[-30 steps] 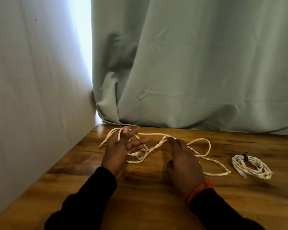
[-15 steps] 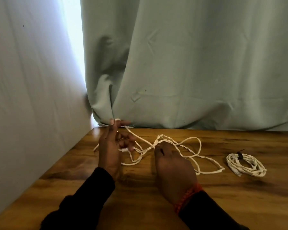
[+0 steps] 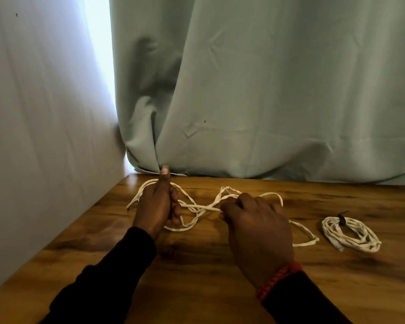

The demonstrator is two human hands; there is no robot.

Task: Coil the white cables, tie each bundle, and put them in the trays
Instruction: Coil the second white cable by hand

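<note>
A loose white cable [image 3: 198, 208] lies in tangled loops across the wooden table [image 3: 197, 265]. My left hand [image 3: 158, 204] grips a few strands of it near the back left, thumb pointing up. My right hand [image 3: 255, 225] rests knuckles up over the middle of the cable and pinches a strand at its fingertips; more loops trail out to the right from under it. A second white cable bundle [image 3: 351, 233], coiled and tied with a black tie [image 3: 342, 219], lies flat on the table at the right, apart from both hands. No tray is in view.
A pale green curtain [image 3: 267, 101] hangs along the table's back edge. A white wall [image 3: 40, 136] runs along the table's left side. Bright light shows in the gap between wall and curtain.
My left hand closed from spread fingers into a fist round the strands, thumb raised. My right hand slid along the cable and drew a strand taut between the hands.
</note>
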